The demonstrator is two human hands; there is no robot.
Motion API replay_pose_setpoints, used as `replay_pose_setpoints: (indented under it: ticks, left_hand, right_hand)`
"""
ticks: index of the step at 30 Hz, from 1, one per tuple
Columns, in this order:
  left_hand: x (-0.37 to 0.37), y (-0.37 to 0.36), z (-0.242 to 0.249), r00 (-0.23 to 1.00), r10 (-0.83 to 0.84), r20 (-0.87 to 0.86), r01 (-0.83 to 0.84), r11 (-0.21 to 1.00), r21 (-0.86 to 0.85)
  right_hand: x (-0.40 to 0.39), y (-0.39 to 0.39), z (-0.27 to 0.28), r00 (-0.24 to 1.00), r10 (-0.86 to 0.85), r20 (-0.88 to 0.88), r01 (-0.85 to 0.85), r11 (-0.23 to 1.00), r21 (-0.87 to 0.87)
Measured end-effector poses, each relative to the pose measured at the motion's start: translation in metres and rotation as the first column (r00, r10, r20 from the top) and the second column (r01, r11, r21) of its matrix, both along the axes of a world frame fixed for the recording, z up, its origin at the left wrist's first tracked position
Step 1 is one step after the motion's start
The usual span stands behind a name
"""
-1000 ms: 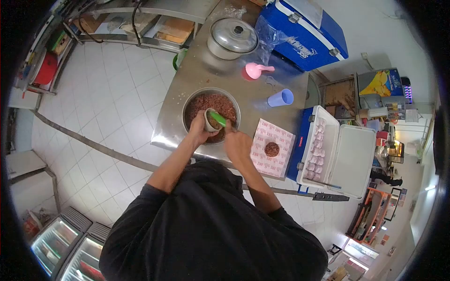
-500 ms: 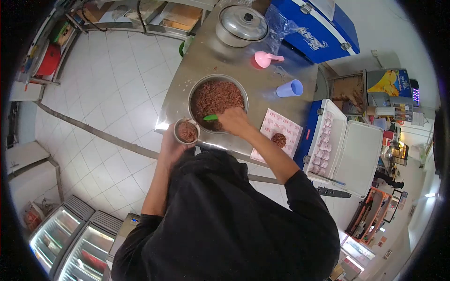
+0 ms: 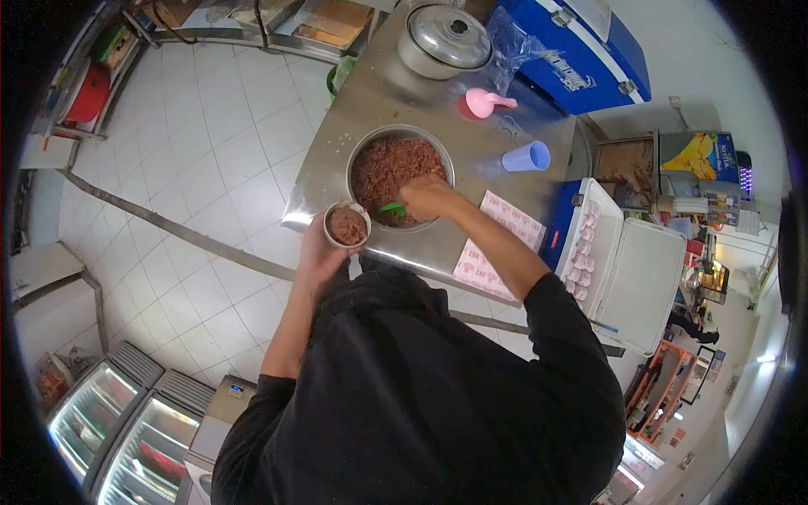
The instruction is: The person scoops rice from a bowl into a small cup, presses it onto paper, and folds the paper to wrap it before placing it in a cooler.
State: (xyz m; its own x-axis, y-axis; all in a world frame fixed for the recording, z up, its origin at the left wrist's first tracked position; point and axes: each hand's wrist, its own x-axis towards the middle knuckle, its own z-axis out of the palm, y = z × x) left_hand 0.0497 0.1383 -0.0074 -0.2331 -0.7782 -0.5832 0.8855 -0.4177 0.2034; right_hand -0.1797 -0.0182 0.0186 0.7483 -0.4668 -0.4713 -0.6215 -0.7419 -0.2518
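One small metal-rimmed cup (image 3: 326, 220) sits in the left grip (image 3: 315, 254), whose fingers close around its outside. Its mouth faces up, showing a reddish-brown crumbly mix within, and it is held just beside the round basin (image 3: 350, 174) at the near edge of the counter (image 3: 471, 198). The right grip (image 3: 427, 195) is narrow, curled over a green utensil (image 3: 392, 207) (the fingers hide its handle end), with the green part down at similar mix inside the basin. The cup is left of the utensil, near but apart. The right forearm (image 3: 497, 236) crosses above pink printed paper (image 3: 484, 265); farther back stand a pink scoop (image 3: 480, 103) and a blue tumbler (image 3: 527, 157).
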Motion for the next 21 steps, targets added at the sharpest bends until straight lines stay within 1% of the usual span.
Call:
replay_pose_setpoints:
  ticks: [3, 5, 6, 9, 10, 12, 13, 14, 15, 17, 19, 21]
  left_hand:
    - [0.001, 0.001, 0.001, 0.999, 0.0, 0.04, 0.0, 1.0, 0.006]
    - [0.009, 0.002, 0.009, 0.99, 0.0, 0.144, 0.003, 1.0, -0.019]
    - [0.013, -0.001, 0.017, 0.98, 0.004, 0.197, 0.003, 0.999, -0.034]
    - [0.01, -0.017, 0.042, 0.948, 0.014, 0.317, -0.003, 0.999, -0.033]
    - [0.004, -0.023, 0.048, 0.933, -0.015, 0.359, 0.047, 0.995, -0.082]
    - [-0.016, -0.043, 0.058, 0.932, -0.069, 0.357, 0.075, 0.997, -0.005]
    - [-0.028, -0.052, 0.063, 0.93, -0.1, 0.353, 0.094, 0.995, 0.034]
    - [-0.041, -0.061, 0.056, 0.915, -0.082, 0.396, 0.097, 0.995, -0.016]
    - [-0.053, -0.072, 0.048, 0.929, -0.112, 0.352, 0.105, 0.994, 0.038]
    - [-0.077, -0.094, 0.033, 0.935, -0.11, 0.338, 0.108, 0.994, 0.024]
    - [-0.089, -0.113, 0.003, 0.937, -0.179, 0.301, 0.17, 0.984, 0.057]
    - [-0.096, -0.124, -0.002, 0.937, -0.215, 0.276, 0.2, 0.976, 0.082]
  right_hand:
    - [-0.014, -0.027, -0.007, 1.0, -0.007, 0.014, 0.003, 0.947, 0.321]
    - [-0.025, -0.039, -0.009, 0.995, -0.048, 0.082, 0.006, 0.891, 0.454]
    - [-0.029, -0.044, -0.006, 0.991, -0.07, 0.117, 0.0, 0.858, 0.514]
    - [-0.047, -0.055, 0.008, 0.963, -0.187, 0.196, 0.042, 0.817, 0.575]
    - [-0.051, -0.053, 0.027, 0.927, -0.276, 0.256, 0.101, 0.838, 0.536]
    - [-0.06, -0.038, 0.066, 0.815, -0.431, 0.386, 0.23, 0.853, 0.468]
    - [-0.062, -0.027, 0.074, 0.823, -0.445, 0.353, 0.324, 0.878, 0.351]
    - [-0.062, -0.016, 0.079, 0.827, -0.463, 0.32, 0.41, 0.885, 0.222]
    - [-0.061, -0.002, 0.085, 0.824, -0.488, 0.288, 0.485, 0.87, 0.087]
    - [-0.026, 0.04, 0.097, 0.891, -0.449, 0.069, 0.452, 0.864, -0.219]
    - [-0.005, 0.076, 0.066, 0.871, -0.486, 0.069, 0.475, 0.802, -0.361]
    - [-0.001, 0.087, 0.042, 0.863, -0.49, 0.12, 0.498, 0.788, -0.362]
